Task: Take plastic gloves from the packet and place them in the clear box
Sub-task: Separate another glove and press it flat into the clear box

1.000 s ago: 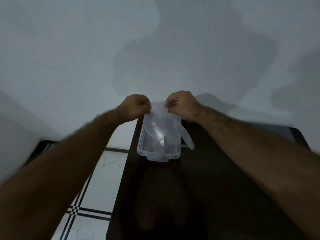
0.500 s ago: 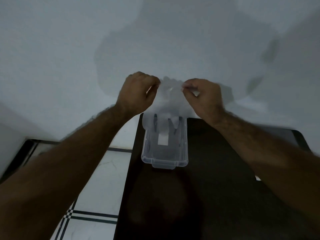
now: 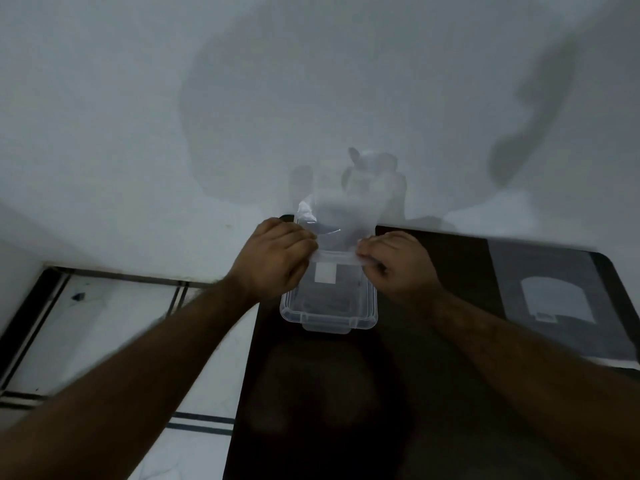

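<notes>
A thin clear plastic glove [image 3: 343, 209] stretches between both hands, its fingers pointing up and away toward the wall. My left hand [image 3: 277, 259] pinches its cuff on the left and my right hand [image 3: 398, 265] pinches it on the right. Both hands hover just above the far end of the clear box [image 3: 329, 317], which stands open on the dark table [image 3: 398, 393]. A white label shows through the box. The gloves packet [image 3: 557, 299] lies flat on the table at the right.
A pale wall stands right behind the table's far edge. To the left of the table the floor has white tiles [image 3: 121, 323] with dark stripes. The near part of the table is dark and dimly lit.
Both hands came down from in front of the wall to just over the box's far end. The glove, which hung down over the box, now points up and away.
</notes>
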`<state>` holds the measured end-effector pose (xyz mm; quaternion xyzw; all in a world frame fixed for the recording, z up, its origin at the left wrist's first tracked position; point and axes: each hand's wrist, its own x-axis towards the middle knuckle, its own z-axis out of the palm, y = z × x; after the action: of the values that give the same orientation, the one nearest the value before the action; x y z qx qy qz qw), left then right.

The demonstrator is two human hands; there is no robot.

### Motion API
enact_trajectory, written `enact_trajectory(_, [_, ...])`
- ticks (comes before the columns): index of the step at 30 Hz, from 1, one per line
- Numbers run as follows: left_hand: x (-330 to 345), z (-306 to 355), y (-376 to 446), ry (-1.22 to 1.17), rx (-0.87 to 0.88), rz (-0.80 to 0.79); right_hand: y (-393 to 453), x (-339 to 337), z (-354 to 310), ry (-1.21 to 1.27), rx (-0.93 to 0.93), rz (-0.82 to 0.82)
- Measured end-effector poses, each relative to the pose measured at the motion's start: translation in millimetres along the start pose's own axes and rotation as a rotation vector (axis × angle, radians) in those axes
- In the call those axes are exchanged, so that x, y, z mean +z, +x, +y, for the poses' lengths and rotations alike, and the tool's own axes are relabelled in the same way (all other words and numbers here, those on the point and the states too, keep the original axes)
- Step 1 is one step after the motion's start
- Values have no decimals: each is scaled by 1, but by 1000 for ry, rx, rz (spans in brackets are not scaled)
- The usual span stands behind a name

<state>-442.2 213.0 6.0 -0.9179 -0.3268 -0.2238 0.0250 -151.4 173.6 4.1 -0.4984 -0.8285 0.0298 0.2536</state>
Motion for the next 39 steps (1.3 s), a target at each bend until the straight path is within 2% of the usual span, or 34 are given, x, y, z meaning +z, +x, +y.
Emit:
enact_trajectory(5, [30,-11,6,36,-83,-207,7,37,18,-87,23,-220])
enact_trajectory(10, [49,-15,14,97,-121,-457,9,59,25,-249,-78,-396])
enact_trajectory(14, [61,-7,16,164,-102,-598,6,71,28,-297,-76,-465])
enact_trajectory(24, [78,9,15,237,-114,-755,9,78,4,-466,-24,-818])
enact_trajectory(32, [75,17,18,291,-85,-842,15,72,-13,-484,-35,-928])
enact_trajectory(39, [74,18,19,293,-64,-918,20,71,-14,-456,-60,-1129])
